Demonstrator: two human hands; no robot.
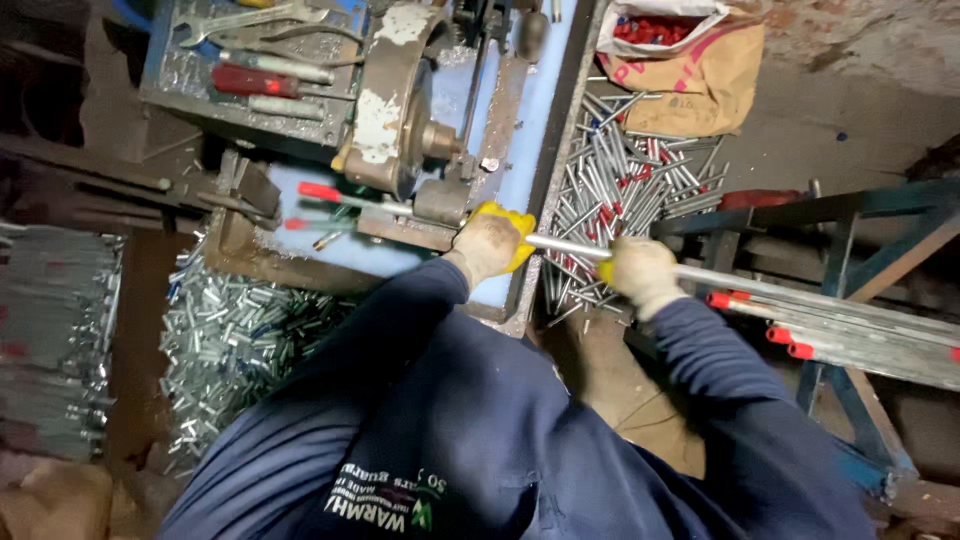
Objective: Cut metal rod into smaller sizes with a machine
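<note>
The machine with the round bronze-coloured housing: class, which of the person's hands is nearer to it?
Left. The left hand grips the metal tube right beside the machine, at its lower edge. The right hand holds the same tube farther out, over the pile of cut tubes.

A crumpled brown paper bag [705, 75] with pink print lies at top right, holding red caps [655, 28].

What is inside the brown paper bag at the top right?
The brown paper bag holds small red caps, seen through its open mouth; anything deeper is hidden by the bag's sides.
</note>
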